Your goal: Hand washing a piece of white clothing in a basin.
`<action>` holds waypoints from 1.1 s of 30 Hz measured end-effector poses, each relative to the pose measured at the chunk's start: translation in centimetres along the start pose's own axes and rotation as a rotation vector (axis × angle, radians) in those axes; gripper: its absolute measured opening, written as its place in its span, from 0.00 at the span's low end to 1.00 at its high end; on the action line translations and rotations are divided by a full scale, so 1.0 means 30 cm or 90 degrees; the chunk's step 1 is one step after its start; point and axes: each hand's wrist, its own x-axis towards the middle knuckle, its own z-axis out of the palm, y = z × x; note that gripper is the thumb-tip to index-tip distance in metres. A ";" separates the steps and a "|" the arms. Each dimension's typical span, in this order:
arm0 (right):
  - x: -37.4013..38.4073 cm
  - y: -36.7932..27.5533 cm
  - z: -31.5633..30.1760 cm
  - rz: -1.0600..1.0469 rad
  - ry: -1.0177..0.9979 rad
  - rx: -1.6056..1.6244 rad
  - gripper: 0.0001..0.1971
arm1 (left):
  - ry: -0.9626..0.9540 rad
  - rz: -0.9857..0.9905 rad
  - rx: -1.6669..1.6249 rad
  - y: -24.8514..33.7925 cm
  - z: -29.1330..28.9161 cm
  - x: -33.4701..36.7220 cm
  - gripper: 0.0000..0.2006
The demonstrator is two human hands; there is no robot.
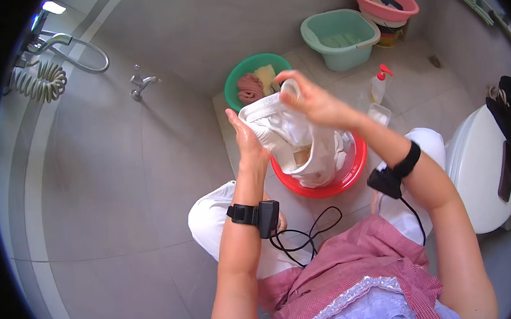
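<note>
We see a crumpled white garment [289, 130] at centre, banded edge upper left, long axis slanting lower right; our right hand's [317, 105] grip clamps it, our left hand's [249, 139] we cannot tell.

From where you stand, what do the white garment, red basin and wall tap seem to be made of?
White garment: matte fabric, perhaps cotton, judging by its soft folds.
Red basin: probably glossy plastic, from its smooth, evenly coloured rim.
Wall tap: apparently chromed metal, given its silvery shine.
</note>
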 end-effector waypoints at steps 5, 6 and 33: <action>-0.088 0.063 0.211 -0.328 -0.004 -0.385 0.17 | 0.143 -0.017 0.056 -0.069 -0.064 0.041 0.32; -0.085 0.063 0.217 -0.275 0.032 -0.381 0.15 | 0.142 -0.021 0.059 -0.111 -0.039 0.020 0.32; 0.006 0.171 0.175 0.113 0.426 -0.288 0.14 | 0.029 -0.219 0.093 -0.235 0.080 -0.046 0.12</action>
